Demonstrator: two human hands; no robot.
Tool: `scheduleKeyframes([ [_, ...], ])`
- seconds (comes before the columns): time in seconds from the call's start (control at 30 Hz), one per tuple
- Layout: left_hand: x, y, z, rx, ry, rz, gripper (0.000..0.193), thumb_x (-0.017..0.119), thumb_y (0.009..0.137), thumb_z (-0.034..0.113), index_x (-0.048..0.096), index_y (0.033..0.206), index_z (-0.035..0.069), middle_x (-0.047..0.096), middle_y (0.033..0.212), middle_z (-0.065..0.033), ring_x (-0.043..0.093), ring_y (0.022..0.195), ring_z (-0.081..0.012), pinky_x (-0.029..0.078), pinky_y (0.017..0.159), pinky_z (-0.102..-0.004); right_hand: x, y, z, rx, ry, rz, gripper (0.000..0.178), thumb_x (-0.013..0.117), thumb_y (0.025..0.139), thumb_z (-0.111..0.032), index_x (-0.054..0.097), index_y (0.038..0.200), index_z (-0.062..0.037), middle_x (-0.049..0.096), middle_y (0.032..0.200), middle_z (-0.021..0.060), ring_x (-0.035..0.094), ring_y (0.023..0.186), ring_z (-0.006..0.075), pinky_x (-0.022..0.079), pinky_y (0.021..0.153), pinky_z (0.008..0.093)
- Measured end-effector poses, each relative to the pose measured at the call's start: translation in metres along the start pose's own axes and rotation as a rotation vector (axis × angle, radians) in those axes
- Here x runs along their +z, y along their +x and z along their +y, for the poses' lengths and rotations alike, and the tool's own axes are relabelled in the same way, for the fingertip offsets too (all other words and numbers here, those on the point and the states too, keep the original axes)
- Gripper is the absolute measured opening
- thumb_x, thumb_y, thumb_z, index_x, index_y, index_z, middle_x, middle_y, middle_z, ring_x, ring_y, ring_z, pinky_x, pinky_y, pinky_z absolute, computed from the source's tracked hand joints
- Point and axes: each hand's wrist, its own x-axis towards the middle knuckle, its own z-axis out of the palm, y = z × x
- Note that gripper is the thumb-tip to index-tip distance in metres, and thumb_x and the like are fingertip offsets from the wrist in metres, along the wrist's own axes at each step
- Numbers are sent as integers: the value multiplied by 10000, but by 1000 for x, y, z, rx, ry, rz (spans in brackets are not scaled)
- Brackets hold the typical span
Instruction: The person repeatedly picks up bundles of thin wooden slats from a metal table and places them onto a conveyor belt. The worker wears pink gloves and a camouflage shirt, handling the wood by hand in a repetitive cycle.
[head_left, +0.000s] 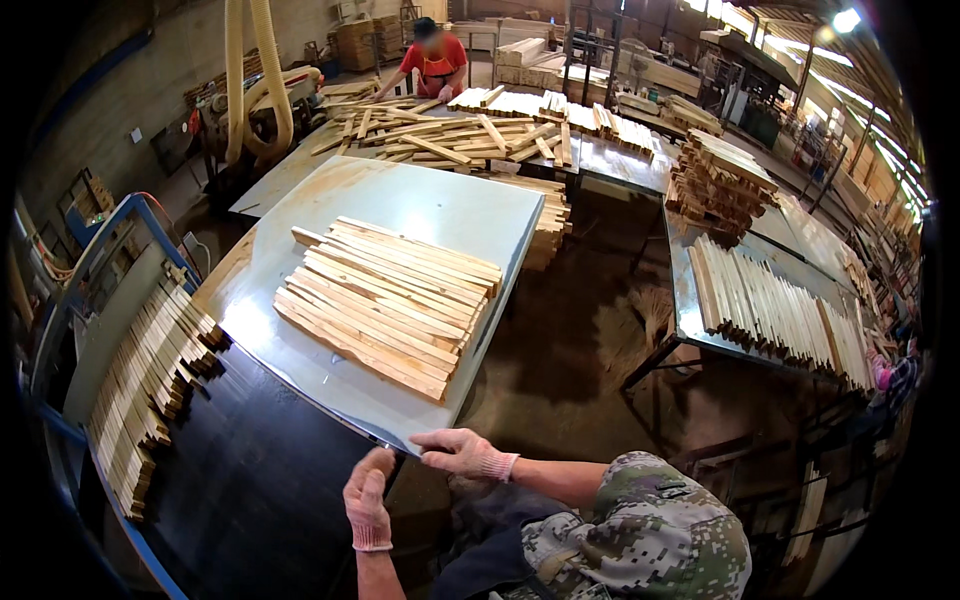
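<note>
Fingers of the right hand (462, 453) lie curled over the near corner of the board (420, 205), pinching its edge; fingers of the left hand (367, 497) bend just under that same corner, touching the edge from below, though whether they truly clasp it I cannot tell. Both hands wear pale knit gloves. The board is a large, pale grey-blue sheet, lying flat and turned cornerwise to the person, its near corner jutting over the dark belt (250, 480) at lower left. On the middle of the board rests a stack of slats (390, 305), light wood, laid side by side in neat layers. A second row of slats (150, 385) lies along the left of the belt, beside a blue frame (75, 275). Beyond the board, a tabletop (620, 160) carries loose slats (450, 135) scattered crosswise, and a person in red (435, 62) leans over its far end. To the right, another tabletop (690, 310) holds a fanned row of slats (775, 310) and a crossed pile (720, 180).
</note>
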Motion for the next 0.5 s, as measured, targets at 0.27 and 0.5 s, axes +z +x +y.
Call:
scheduleKeyframes([
  [0.27, 8, 85, -35, 287, 281, 220, 652, 694, 996, 191, 501, 1550, -94, 458, 1650, -264, 408, 1556, -348, 320, 1279, -424, -90, 28, -55, -186, -82, 111, 461, 760, 1010, -104, 668, 1453, -20, 744, 1167, 46, 669, 1118, 115, 540, 1020, 281],
  [0.5, 31, 170, -57, 270, 559, 338, 836, 717, 1015, 362, 357, 1633, -70, 453, 1646, -288, 430, 1537, -404, 279, 1302, -453, -177, 155, -106, -264, -191, 266, 616, 789, 983, -119, 569, 1550, -20, 719, 1285, 118, 671, 1174, 172, 534, 1058, 324],
])
